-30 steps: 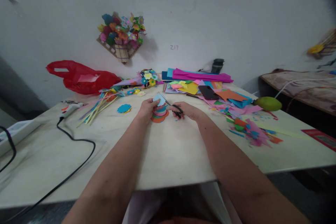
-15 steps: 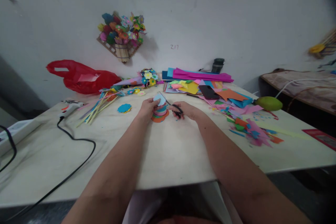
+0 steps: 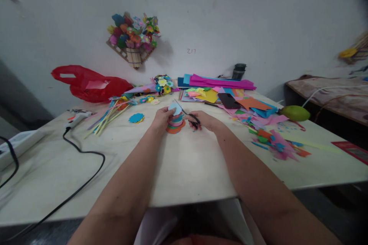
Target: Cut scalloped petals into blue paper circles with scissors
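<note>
Near the middle of the table, my left hand [image 3: 162, 118] pinches a light blue paper piece [image 3: 175, 108]. My right hand [image 3: 203, 120] is closed round the handles of black scissors [image 3: 194, 118]; their blades point up and left, beside the right edge of the light blue paper. Under and beside my left fingers lies a row of overlapping round paper pieces [image 3: 175, 126], orange at the near end. Blue scalloped paper shapes [image 3: 136, 118], with yellow under them, lie to the left of my left hand.
A white glue gun [image 3: 78, 118] with a black cord, a power strip [image 3: 20, 144], paper strips [image 3: 107, 116] and a red bag [image 3: 92, 85] are on the left. Coloured scraps [image 3: 280, 145], a phone [image 3: 228, 100] and a green fruit [image 3: 295, 113] are on the right. Folded paper [image 3: 221, 82] lies behind.
The scissor blades have opened slightly wider beside the light blue paper. Both hands stay in nearly the same place.
</note>
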`<state>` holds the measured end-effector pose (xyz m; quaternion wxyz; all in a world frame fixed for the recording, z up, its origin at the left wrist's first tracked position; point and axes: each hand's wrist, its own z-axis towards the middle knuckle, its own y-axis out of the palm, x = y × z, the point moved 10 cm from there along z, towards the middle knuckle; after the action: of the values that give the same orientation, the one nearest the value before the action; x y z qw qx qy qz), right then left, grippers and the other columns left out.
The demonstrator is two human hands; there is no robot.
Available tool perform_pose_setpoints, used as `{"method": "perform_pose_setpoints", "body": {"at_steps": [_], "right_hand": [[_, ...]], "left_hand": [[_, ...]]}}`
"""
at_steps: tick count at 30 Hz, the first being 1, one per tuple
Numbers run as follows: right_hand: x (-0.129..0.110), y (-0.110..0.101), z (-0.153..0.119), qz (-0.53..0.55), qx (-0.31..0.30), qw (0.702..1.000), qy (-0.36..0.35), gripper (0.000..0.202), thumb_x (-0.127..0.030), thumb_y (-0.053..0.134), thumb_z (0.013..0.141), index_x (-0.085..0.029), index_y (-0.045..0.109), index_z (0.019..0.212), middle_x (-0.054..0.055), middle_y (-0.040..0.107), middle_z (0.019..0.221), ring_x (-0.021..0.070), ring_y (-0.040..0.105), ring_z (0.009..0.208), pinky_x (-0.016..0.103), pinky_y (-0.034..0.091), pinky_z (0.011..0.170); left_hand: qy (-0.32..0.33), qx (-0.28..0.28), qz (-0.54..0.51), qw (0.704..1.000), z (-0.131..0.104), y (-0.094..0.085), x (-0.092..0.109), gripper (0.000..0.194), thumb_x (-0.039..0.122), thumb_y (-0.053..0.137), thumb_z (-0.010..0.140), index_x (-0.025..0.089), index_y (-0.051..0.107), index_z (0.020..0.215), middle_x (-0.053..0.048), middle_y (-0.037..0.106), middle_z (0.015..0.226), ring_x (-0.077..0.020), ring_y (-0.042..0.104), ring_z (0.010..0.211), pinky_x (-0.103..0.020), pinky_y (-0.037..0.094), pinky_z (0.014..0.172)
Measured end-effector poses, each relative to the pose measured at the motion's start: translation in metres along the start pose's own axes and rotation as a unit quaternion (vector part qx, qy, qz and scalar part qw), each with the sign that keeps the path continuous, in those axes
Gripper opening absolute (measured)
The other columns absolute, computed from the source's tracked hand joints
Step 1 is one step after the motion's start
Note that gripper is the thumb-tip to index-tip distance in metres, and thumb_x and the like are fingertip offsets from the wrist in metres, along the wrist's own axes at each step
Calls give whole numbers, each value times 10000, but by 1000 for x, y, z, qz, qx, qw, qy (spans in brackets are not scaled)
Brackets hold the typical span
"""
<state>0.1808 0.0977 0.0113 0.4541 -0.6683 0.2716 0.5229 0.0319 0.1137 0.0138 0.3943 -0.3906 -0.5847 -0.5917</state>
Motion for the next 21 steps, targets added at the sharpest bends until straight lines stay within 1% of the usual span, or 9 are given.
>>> {"method": "perform_pose_setpoints", "body": {"at_steps": [5, 11, 15, 21], "right_hand": [[-3, 0, -2, 5, 8, 1000, 3, 313, -372, 641, 972, -168, 560, 748, -9, 636, 597, 67, 550, 419, 164, 322, 329], [-2, 0, 0, 13, 7, 1000, 3, 311, -383, 656, 965, -171, 564, 756, -14, 634, 601, 67, 553, 421, 163, 324, 326], [0, -1, 0, 9, 10, 1000, 2, 326, -377, 646, 970, -173, 548, 735, -19, 623, 594, 63, 548, 416, 162, 313, 324], [-2, 0, 0, 9, 8, 1000, -3, 325, -371, 638, 970, -175, 539, 730, -24, 612, 584, 61, 536, 407, 163, 300, 320]], "left_hand": [[2, 2, -8, 1000, -1, 1, 1, 106, 71, 790, 771, 76, 690, 803, -74, 730, 756, -169, 745, 713, -228, 609, 636], [-3, -5, -1, 1000, 1, 0, -1, 158, 111, 823, 753, 98, 691, 839, -87, 741, 776, -214, 764, 778, -280, 637, 647], [-1, -3, 0, 1000, 2, -1, -1, 175, 121, 831, 742, 94, 691, 844, -93, 747, 795, -221, 768, 785, -291, 640, 655], [-1, 2, 0, 1000, 0, 0, 1, 110, 88, 793, 764, 86, 694, 813, -87, 742, 761, -208, 763, 759, -277, 630, 651]]}}
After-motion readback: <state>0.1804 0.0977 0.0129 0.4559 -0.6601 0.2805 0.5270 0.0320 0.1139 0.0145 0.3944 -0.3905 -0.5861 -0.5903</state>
